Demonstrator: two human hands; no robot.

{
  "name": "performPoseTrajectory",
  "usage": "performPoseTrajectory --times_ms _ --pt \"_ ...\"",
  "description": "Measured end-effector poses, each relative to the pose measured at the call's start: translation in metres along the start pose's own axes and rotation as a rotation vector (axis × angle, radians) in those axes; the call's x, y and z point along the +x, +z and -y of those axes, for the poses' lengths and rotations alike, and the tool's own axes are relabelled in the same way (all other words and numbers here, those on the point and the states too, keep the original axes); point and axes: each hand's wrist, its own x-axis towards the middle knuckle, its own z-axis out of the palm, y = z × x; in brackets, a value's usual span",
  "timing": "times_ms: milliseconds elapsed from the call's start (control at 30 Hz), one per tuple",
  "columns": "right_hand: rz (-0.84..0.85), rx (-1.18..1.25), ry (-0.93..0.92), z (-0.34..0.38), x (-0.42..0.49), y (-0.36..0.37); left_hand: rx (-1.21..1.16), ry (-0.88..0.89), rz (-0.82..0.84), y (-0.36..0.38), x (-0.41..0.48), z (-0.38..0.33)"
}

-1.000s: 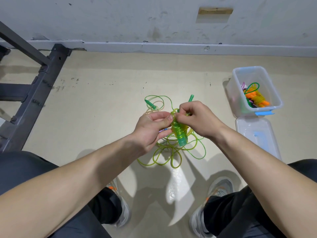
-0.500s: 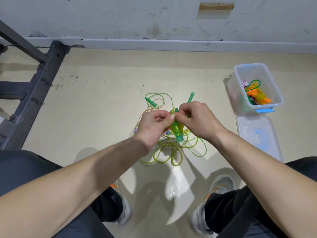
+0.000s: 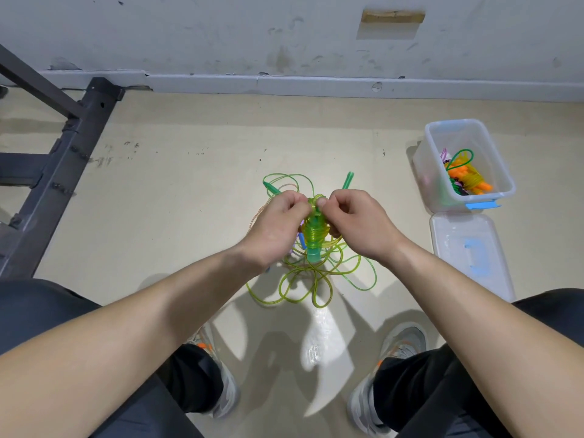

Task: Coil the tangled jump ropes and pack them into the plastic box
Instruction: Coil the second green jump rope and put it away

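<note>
My left hand (image 3: pixel 278 222) and right hand (image 3: pixel 357 224) pinch the half-wound green rope (image 3: pixel 313 233); one coil (image 3: pixel 471 181) fills the plastic box (image 3: pixel 437 137), loose loops (image 3: pixel 319 281) left.

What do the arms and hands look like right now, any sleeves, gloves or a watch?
The left hand and right hand are bare: no gloves, rings, watch or bands visible. The left forearm and right forearm show no sleeves within the frame. Below them are dark trousers and grey shoes with orange accents.
</note>
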Motion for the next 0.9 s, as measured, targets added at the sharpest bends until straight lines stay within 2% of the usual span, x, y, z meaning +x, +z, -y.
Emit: performPoseTrajectory --times_ms 100,200,267,367,500,633,733,833,900 --pt "0.051 0.063 -0.014 0.002 -0.001 -0.001 0.082 0.036 -0.038 0.000 0.001 0.002" --pt "0.072 -0.073 -0.057 0.007 -0.003 -0.002 0.124 0.067 -0.121 0.002 -0.001 -0.001" --pt "0.057 -0.141 -0.059 0.009 -0.004 -0.001 0.143 0.084 -0.190 0.004 -0.002 -0.003" --pt "-0.036 -0.080 -0.006 0.009 -0.007 0.004 0.141 0.158 -0.280 0.002 0.001 -0.004" --pt "-0.208 -0.113 -0.031 0.007 -0.012 0.011 0.069 0.199 -0.271 -0.003 0.004 -0.008" --pt "-0.203 -0.001 -0.002 0.008 -0.012 0.017 -0.037 0.159 -0.299 -0.005 0.009 -0.011" --pt "-0.126 -0.143 0.004 0.006 -0.013 0.021 -0.104 0.099 -0.275 -0.003 0.009 -0.011" --pt "-0.262 -0.347 -0.021 -0.003 -0.008 0.023 -0.181 0.014 -0.198 -0.001 0.009 -0.010" --pt "-0.250 -0.352 -0.054 -0.009 -0.003 0.023 -0.183 -0.008 -0.154 -0.003 0.010 -0.012"
